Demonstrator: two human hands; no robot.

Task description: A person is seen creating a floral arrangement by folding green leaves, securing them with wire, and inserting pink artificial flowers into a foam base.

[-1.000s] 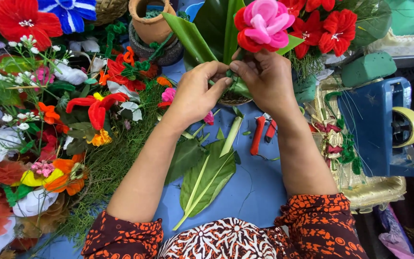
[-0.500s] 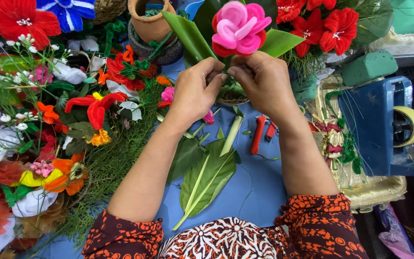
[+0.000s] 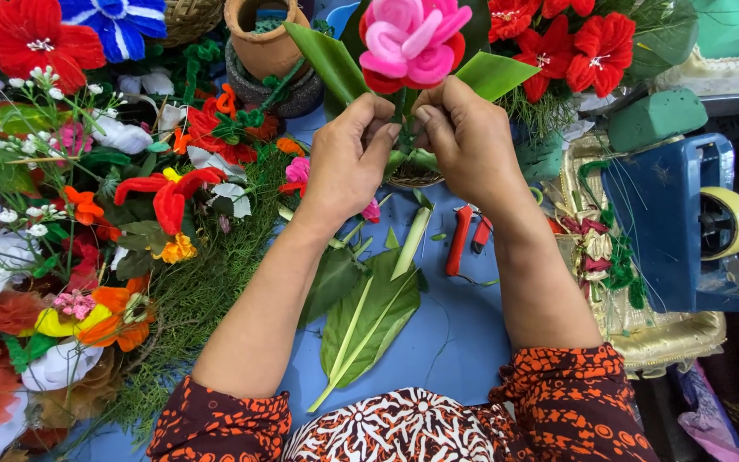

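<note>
A pink and red artificial rose (image 3: 410, 41) stands upright between long green leaves (image 3: 328, 60). Both hands grip its stem just under the bloom. My left hand (image 3: 351, 154) pinches the stem from the left, my right hand (image 3: 464, 137) from the right, fingertips almost touching. Below them a small woven basket (image 3: 412, 175) is partly hidden by the hands. On the blue table (image 3: 455, 342) lie loose green leaves (image 3: 368, 321) and red-handled cutters (image 3: 464, 235).
A heap of artificial flowers and greenery (image 3: 87, 214) fills the left side. A clay pot (image 3: 263, 34) stands at the back. Red flowers (image 3: 592, 43) sit at the back right. A blue tape dispenser (image 3: 686, 222), green foam block (image 3: 656, 115) and gold tray (image 3: 669, 334) lie right.
The rose and its leaves have shifted left and risen toward the top of the view. Both hands stayed on the stem and moved with it.
</note>
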